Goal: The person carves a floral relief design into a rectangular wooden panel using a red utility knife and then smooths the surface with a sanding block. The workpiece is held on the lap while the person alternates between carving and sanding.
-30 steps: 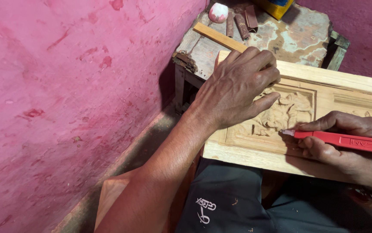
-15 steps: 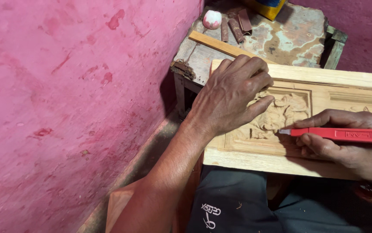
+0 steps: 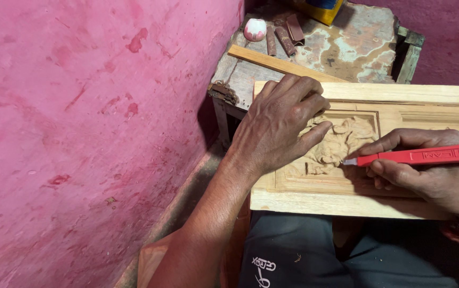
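The left hand point(image 3: 277, 128) lies flat on a wood panel point(image 3: 400, 93). Its fingers are spread out and open, and they hold nothing. They press down on the left part of the panel, and the thumb reaches toward the carving point(image 3: 336, 144).

The right hand point(image 3: 426, 170) is closed around a red tool point(image 3: 421, 155). The tool lies almost flat and points to the left. Its small grey tip touches the carving, just beside the left thumb.

The panel is light wood. It rests across the person's lap, over dark trousers point(image 3: 304, 250). The carving sits in a sunken box in the panel, with a raised frame around it. It looks like curly, bumpy shapes, but I cannot tell what it shows.

Behind the panel stands a small old worktop point(image 3: 357, 48). Its top is stained and worn. A thin wood strip point(image 3: 277, 63) lies on it at a slant, and the far edge of the panel is close to it. Near the back of the worktop sits a small round white and pink thing point(image 3: 255, 29). Beside that are a few brown rolled pieces point(image 3: 285, 34). A yellow box point(image 3: 320, 8) stands at the very back, cut off by the top edge.

A pink wall point(image 3: 80, 133) fills the left side. It has darker red spots and scratches.
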